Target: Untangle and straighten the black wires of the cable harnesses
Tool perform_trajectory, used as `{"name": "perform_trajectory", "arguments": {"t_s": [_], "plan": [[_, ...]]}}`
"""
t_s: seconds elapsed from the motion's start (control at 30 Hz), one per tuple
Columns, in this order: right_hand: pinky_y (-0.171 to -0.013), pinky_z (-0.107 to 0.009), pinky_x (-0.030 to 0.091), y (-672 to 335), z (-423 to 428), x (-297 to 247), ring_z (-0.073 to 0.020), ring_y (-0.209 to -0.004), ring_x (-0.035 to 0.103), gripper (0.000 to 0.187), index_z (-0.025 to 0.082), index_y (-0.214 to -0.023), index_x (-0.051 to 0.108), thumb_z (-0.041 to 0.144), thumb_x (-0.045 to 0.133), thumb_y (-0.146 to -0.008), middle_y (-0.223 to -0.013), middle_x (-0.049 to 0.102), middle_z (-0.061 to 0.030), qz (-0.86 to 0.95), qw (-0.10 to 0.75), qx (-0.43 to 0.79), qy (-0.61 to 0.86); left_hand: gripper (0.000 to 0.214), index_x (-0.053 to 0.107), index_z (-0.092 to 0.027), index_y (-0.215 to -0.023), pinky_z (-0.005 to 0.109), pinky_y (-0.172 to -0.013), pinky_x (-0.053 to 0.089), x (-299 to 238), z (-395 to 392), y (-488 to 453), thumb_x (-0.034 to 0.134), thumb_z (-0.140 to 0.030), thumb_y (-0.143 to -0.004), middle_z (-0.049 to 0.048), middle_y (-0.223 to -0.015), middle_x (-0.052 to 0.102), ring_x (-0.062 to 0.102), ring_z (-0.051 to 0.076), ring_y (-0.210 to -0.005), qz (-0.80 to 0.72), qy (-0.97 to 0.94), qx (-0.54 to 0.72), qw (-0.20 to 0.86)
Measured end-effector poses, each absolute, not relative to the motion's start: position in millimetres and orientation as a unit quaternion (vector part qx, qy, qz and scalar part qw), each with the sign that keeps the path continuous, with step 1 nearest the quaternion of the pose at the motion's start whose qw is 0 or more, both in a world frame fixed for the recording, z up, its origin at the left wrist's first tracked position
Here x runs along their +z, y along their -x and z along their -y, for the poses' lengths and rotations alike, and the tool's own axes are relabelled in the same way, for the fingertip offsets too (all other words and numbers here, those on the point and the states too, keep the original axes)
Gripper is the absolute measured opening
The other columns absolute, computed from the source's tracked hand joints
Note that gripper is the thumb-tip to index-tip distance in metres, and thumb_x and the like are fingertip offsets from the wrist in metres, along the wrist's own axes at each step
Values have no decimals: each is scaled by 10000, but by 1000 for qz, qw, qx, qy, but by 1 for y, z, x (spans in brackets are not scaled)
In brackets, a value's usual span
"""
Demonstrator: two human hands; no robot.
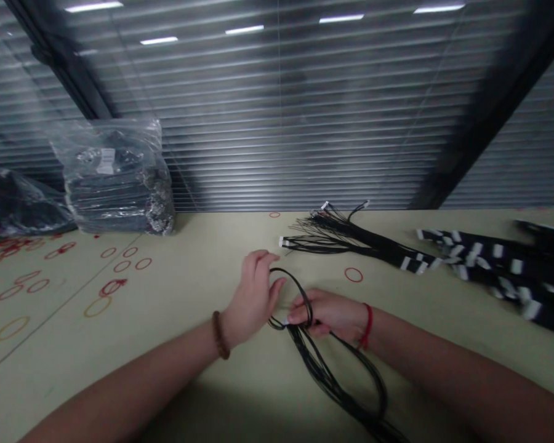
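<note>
A bundle of thin black cables runs down toward the lower edge of the view, and its upper end bends into a loop. My right hand is closed on the bundle near that upper end, where a small white piece shows at the fingertips. To its left, my left hand has its thumb and fingers apart. The cable loop passes between that thumb and the fingers, and part of it is hidden behind the hand. No firm pinch by the left hand shows.
Black cables with white connectors lie behind my hands. More bundles with white tags are piled at right. Clear plastic bags of dark cables stand at left. Red and yellow rubber bands are scattered on the table; blinds rise behind.
</note>
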State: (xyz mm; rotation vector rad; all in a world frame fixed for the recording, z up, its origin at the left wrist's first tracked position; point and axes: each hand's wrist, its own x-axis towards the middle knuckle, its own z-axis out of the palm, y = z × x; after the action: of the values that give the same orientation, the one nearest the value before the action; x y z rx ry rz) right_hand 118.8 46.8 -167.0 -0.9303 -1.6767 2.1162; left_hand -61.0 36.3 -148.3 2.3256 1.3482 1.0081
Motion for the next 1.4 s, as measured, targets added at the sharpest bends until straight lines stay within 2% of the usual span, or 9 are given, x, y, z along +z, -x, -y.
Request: {"name": "perform_trajectory", "arguments": {"t_s": [0.13,0.27,0.4,0.5,0.67,0.8,1.03,1.3,1.4], "plan": [[-396,-138,299,-116,-47,-170,-25,-449,341,231,107,-778,509,294,532,-913,-613,411,56,588,138,734,312,116,580,-204,-932,379,-887,418,-131,-2,81,566,-240,-823,70,-925,604,540,223,-933,-389,-855,292,179],[-409,-152,294,-110,-37,-170,-33,-451,330,277,116,-768,494,347,512,-920,-598,384,59,620,131,716,293,161,526,-182,-1013,334,-782,449,-139,17,78,429,-209,-887,72,-934,586,546,186,-820,-423,-795,267,344],[-479,-181,347,-111,-28,-163,-59,-537,401,242,130,-993,495,348,529,-893,-689,426,36,670,140,671,285,96,499,-171,-891,347,-757,442,-164,11,75,456,-244,-846,52,-829,565,528,179,-776,-478,-691,324,434],[-491,-177,330,-116,-29,-159,-65,-576,400,472,157,-1144,417,159,642,-728,-738,434,43,715,158,611,300,108,520,-161,-880,332,-739,467,-172,6,76,465,-226,-813,76,-861,608,571,174,-795,-457,-649,328,513],[-517,-211,275,-122,-38,-161,-81,-598,379,176,155,-931,533,156,598,-768,-722,470,16,791,201,466,342,136,539,-149,-860,229,-499,415,-166,5,78,504,-218,-747,11,-658,543,514,112,-559,-455,-569,323,604],[-583,-235,298,-121,-39,-159,-95,-652,420,194,164,-943,607,236,659,-771,-790,513,-13,815,237,412,331,123,530,-134,-837,247,-500,458,-157,6,78,552,-222,-755,-4,-603,557,545,116,-520,-467,-479,293,683],[-529,-218,319,-118,-36,-148,-92,-599,449,231,160,-847,625,367,687,-765,-707,540,-5,741,280,501,348,60,520,-135,-858,229,-580,462,-144,8,78,488,-186,-854,-25,-602,602,598,98,-541,-499,-475,229,687],[-561,-204,378,-112,-35,-151,-87,-606,485,296,136,-760,588,426,636,-794,-679,554,-4,641,242,644,342,98,533,-116,-891,266,-577,506,-151,6,76,520,-195,-834,1,-668,603,598,115,-568,-476,-465,251,703],[-644,-223,410,-111,-34,-149,-111,-721,529,269,143,-864,601,407,615,-815,-798,591,-26,650,225,645,332,129,549,-111,-905,257,-561,515,-153,4,77,563,-194,-807,7,-681,607,596,114,-566,-459,-445,274,718]]}}
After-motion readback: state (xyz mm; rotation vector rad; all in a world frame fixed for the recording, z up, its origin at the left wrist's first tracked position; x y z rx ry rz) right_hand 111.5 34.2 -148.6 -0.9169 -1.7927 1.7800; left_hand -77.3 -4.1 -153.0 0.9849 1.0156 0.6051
